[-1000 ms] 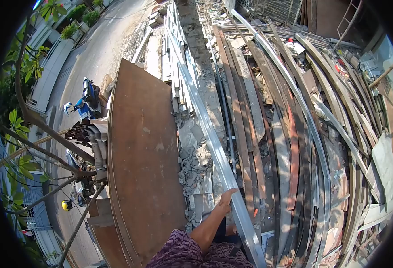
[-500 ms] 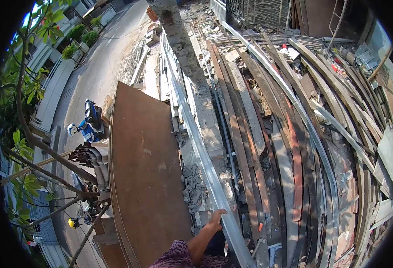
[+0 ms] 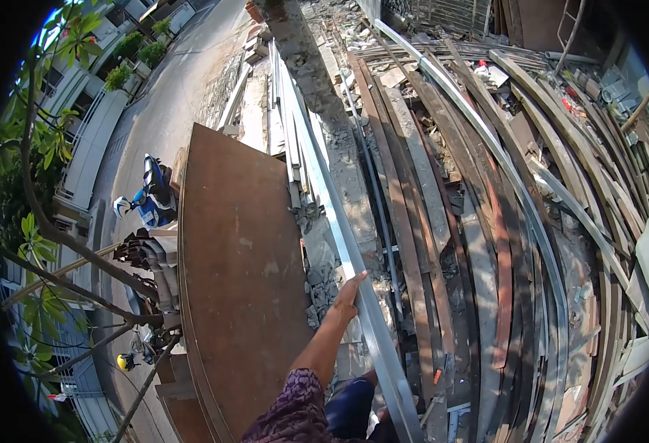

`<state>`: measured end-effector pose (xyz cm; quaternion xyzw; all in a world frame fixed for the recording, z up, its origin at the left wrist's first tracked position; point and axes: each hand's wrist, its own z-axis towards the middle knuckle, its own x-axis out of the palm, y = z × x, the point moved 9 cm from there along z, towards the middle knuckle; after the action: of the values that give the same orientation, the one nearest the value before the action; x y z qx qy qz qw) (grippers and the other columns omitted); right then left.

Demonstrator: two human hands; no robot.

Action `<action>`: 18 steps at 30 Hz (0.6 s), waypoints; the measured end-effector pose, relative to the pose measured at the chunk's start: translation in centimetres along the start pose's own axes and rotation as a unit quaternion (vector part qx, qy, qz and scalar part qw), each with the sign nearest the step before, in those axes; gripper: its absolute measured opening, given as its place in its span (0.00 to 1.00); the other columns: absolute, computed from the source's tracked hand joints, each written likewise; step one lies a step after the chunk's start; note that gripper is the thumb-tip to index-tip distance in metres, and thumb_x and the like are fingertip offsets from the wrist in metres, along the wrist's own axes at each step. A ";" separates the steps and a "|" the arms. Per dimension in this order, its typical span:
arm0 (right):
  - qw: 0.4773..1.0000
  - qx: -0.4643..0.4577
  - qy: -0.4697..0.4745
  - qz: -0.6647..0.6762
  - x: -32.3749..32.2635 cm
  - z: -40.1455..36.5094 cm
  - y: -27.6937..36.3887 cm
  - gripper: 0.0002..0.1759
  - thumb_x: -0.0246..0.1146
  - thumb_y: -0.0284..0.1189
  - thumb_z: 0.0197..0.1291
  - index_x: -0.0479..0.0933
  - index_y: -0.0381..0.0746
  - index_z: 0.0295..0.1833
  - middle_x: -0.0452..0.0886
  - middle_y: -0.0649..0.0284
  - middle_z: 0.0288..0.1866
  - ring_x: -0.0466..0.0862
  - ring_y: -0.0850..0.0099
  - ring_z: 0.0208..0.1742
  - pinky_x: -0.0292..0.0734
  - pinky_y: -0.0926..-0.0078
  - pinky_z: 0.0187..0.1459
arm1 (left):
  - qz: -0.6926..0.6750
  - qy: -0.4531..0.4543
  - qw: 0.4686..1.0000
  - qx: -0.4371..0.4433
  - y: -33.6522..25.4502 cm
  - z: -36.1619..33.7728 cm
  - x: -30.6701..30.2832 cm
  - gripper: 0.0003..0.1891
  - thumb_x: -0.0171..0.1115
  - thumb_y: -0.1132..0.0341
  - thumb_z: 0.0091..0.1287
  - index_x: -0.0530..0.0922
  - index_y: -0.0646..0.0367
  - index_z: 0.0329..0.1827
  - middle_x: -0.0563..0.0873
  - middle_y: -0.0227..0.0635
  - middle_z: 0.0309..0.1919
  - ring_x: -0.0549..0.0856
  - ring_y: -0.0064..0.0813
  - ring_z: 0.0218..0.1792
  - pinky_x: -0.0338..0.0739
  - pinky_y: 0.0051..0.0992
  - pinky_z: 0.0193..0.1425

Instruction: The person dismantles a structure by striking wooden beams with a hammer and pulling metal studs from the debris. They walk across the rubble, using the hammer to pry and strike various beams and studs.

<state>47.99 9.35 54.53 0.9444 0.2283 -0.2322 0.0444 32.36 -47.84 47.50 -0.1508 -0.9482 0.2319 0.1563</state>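
My left hand [image 3: 348,292] is closed around the edge of a long silvery metal profile [image 3: 332,199], its thumb lying over the top. The profile runs from the bottom of the view, beside my leg, up toward the tree trunk. Its near end leaves the view at the bottom. The patterned sleeve [image 3: 295,402] and forearm reach up from below. To the left of the hand stands a large brown board [image 3: 243,273], close to the forearm but not gripped. My right hand is out of sight.
Long wooden beams [image 3: 413,244] and another bent metal profile [image 3: 512,170] cover the ground on the right. Broken rubble [image 3: 324,284] lies beside the board. A tree trunk [image 3: 302,66] rises ahead. Left are a road [image 3: 169,81], a blue motorbike [image 3: 151,196] and branches [image 3: 73,244].
My left hand has moved forward, higher in the view, still holding the metal profile. More of my forearm and dark blue shorts show now, and the view has shifted slightly.
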 end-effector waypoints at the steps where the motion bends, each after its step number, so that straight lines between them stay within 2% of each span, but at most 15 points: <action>1: 0.986 -0.065 -0.004 0.153 -3.8 3.2 3.6 0.50 0.69 0.49 0.47 0.59 0.38 0.73 0.83 0.45 0.52 0.83 0.49 0.53 0.74 0.53 0.58 | 0.018 -0.013 1.000 -0.002 -2.8 0.9 -0.1 0.33 0.66 0.49 0.62 0.70 0.59 0.65 0.77 0.45 0.56 0.78 0.43 0.55 0.73 0.41 0.59; 2: 0.945 -0.128 -0.011 0.302 -7.9 6.9 7.5 0.51 0.75 0.42 0.38 0.65 0.31 0.68 0.81 0.41 0.52 0.83 0.52 0.55 0.75 0.62 0.60 | 0.018 -0.028 0.998 0.059 -5.2 4.8 -1.8 0.37 0.65 0.48 0.62 0.65 0.60 0.69 0.74 0.48 0.61 0.76 0.43 0.58 0.72 0.42 0.60; 3: 0.919 -0.185 -0.068 0.342 -10.2 10.6 10.8 0.44 0.73 0.38 0.35 0.70 0.32 0.62 0.84 0.43 0.45 0.85 0.50 0.49 0.79 0.59 0.54 | 0.016 -0.045 0.991 0.121 -6.2 9.0 -4.8 0.43 0.65 0.46 0.61 0.61 0.62 0.73 0.70 0.51 0.67 0.74 0.42 0.61 0.71 0.43 0.61; 4: 0.940 -0.184 -0.038 0.284 -10.3 15.5 13.8 0.39 0.73 0.37 0.37 0.73 0.32 0.58 0.85 0.47 0.43 0.87 0.54 0.45 0.81 0.61 0.47 | 0.074 -0.027 0.955 0.286 -7.8 8.9 -7.8 0.43 0.65 0.46 0.61 0.60 0.60 0.75 0.67 0.51 0.69 0.71 0.43 0.65 0.67 0.43 0.64; 5: 0.915 -0.198 0.047 0.349 -12.5 18.6 17.4 0.33 0.72 0.36 0.39 0.76 0.31 0.53 0.85 0.53 0.39 0.87 0.61 0.39 0.82 0.65 0.43 | 0.137 -0.008 0.887 0.441 -8.9 6.7 -9.6 0.44 0.64 0.46 0.62 0.58 0.59 0.76 0.64 0.51 0.72 0.68 0.44 0.68 0.64 0.44 0.67; 6: 0.870 -0.270 0.111 0.398 -16.9 19.5 22.7 0.27 0.72 0.35 0.41 0.77 0.33 0.49 0.84 0.57 0.34 0.85 0.66 0.34 0.81 0.67 0.38 | 0.017 -0.113 0.973 0.201 -8.8 4.5 -9.5 0.42 0.60 0.43 0.66 0.57 0.60 0.76 0.63 0.48 0.72 0.62 0.47 0.72 0.57 0.51 0.72; 7: 0.805 -0.236 0.165 0.518 -20.8 18.7 26.7 0.22 0.69 0.35 0.42 0.80 0.29 0.41 0.83 0.57 0.29 0.84 0.67 0.31 0.78 0.66 0.35 | 0.006 -0.083 0.981 0.176 -6.2 4.8 -10.9 0.43 0.57 0.42 0.67 0.55 0.59 0.77 0.61 0.49 0.74 0.61 0.47 0.73 0.56 0.53 0.72; 8: 0.803 -0.251 0.158 0.517 -22.9 19.4 29.4 0.20 0.69 0.33 0.42 0.80 0.31 0.39 0.82 0.58 0.28 0.83 0.67 0.30 0.78 0.67 0.33 | -0.005 -0.052 0.987 0.150 -2.0 4.7 -12.9 0.44 0.55 0.40 0.68 0.53 0.58 0.78 0.58 0.50 0.75 0.61 0.48 0.74 0.56 0.55 0.72; 10: 0.803 -0.272 0.151 0.508 -25.1 21.2 34.0 0.18 0.69 0.32 0.41 0.79 0.33 0.38 0.81 0.58 0.28 0.83 0.68 0.29 0.79 0.69 0.31 | -0.034 -0.024 0.999 0.026 5.2 -1.7 -13.1 0.46 0.49 0.34 0.68 0.52 0.62 0.77 0.56 0.51 0.75 0.59 0.48 0.75 0.56 0.50 0.75; 11: 0.812 -0.252 0.169 0.499 -24.3 21.3 35.4 0.16 0.68 0.31 0.41 0.79 0.32 0.35 0.80 0.59 0.26 0.82 0.68 0.28 0.78 0.69 0.31 | -0.059 -0.001 0.998 -0.005 8.7 -4.8 -13.6 0.45 0.47 0.34 0.69 0.53 0.63 0.77 0.59 0.50 0.75 0.62 0.46 0.74 0.59 0.47 0.74; 13: 0.821 -0.249 0.175 0.484 -26.5 21.8 39.0 0.14 0.67 0.30 0.41 0.79 0.32 0.32 0.80 0.59 0.25 0.82 0.68 0.26 0.78 0.70 0.30 | -0.127 0.088 0.985 -0.077 15.9 -9.0 -14.0 0.44 0.44 0.33 0.70 0.56 0.62 0.76 0.66 0.46 0.70 0.66 0.44 0.71 0.61 0.47 0.73; 15: 0.829 -0.214 0.192 0.479 -27.2 20.5 39.9 0.11 0.66 0.30 0.42 0.79 0.33 0.30 0.77 0.61 0.22 0.79 0.69 0.23 0.76 0.70 0.28 | -0.191 0.168 0.964 -0.070 18.5 -13.5 -12.3 0.42 0.49 0.36 0.70 0.57 0.62 0.75 0.69 0.43 0.67 0.71 0.40 0.67 0.67 0.46 0.70; 16: 0.774 -0.183 0.248 0.554 -26.3 20.6 40.7 0.11 0.67 0.30 0.42 0.78 0.32 0.25 0.78 0.60 0.22 0.78 0.71 0.24 0.73 0.66 0.26 | -0.197 0.172 0.963 -0.072 19.6 -14.4 -11.7 0.42 0.49 0.36 0.70 0.57 0.62 0.75 0.69 0.43 0.67 0.71 0.40 0.67 0.67 0.46 0.70; 17: 0.778 -0.179 0.244 0.550 -25.3 21.5 41.0 0.11 0.67 0.30 0.42 0.78 0.32 0.25 0.78 0.60 0.22 0.78 0.71 0.24 0.73 0.66 0.26 | -0.170 0.151 0.973 -0.046 20.6 -14.8 -11.1 0.39 0.52 0.40 0.71 0.58 0.62 0.74 0.71 0.42 0.64 0.74 0.37 0.64 0.70 0.43 0.66; 18: 0.820 -0.233 0.177 0.491 -25.8 22.8 42.3 0.12 0.68 0.31 0.42 0.78 0.32 0.26 0.77 0.61 0.22 0.77 0.71 0.23 0.73 0.66 0.26 | -0.141 0.130 0.981 -0.010 20.1 -14.1 -11.0 0.37 0.56 0.45 0.71 0.59 0.62 0.73 0.74 0.41 0.61 0.77 0.34 0.61 0.74 0.40 0.63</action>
<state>37.27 -43.26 45.19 0.9177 -0.2146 0.0512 0.3303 51.78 -29.24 47.14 -0.0464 -0.9340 0.1762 0.3073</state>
